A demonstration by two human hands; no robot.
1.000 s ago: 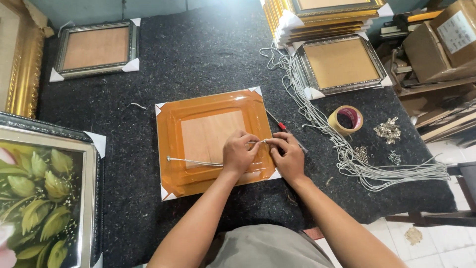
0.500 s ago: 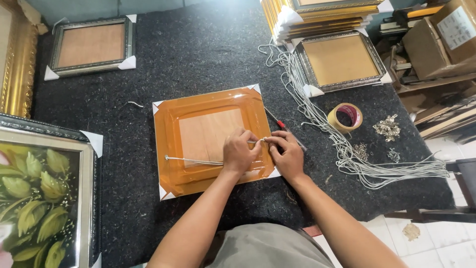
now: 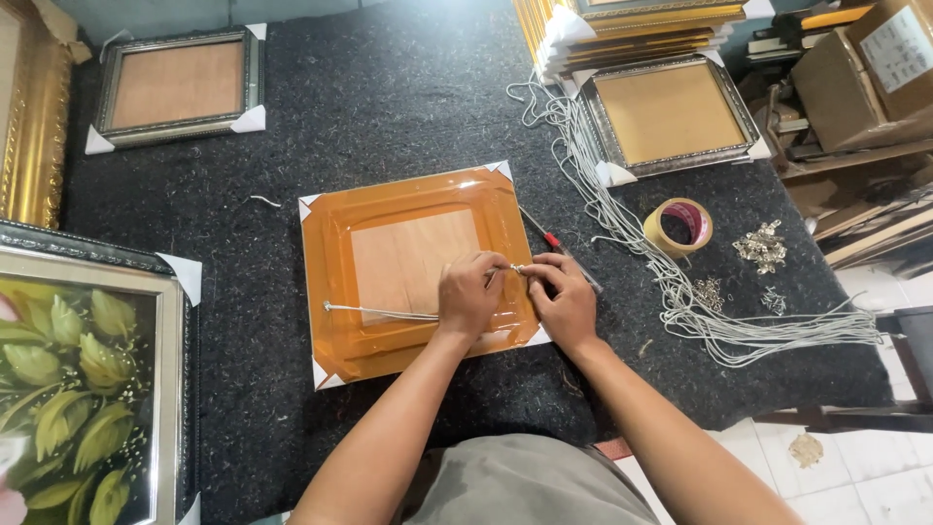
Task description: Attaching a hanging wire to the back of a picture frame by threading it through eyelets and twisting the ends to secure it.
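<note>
Both hands meet at the right edge of the orange frame [image 3: 418, 272] lying mid-tabletop [image 3: 389, 87]: left hand [image 3: 468, 297] and right hand [image 3: 562, 299] fingers pinch the grey cord [image 3: 379, 312] stretched across its back.

Screwdriver [image 3: 559, 243], tape roll [image 3: 677, 226] nr right hand [image 3: 562, 301]

Four picture frames [image 3: 416, 268] lying flat, one tape roll [image 3: 677, 226], two hands [image 3: 470, 297]

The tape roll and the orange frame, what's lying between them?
In the head view, a red-handled screwdriver and loose grey cords lie between the tape roll and the orange frame.
</note>
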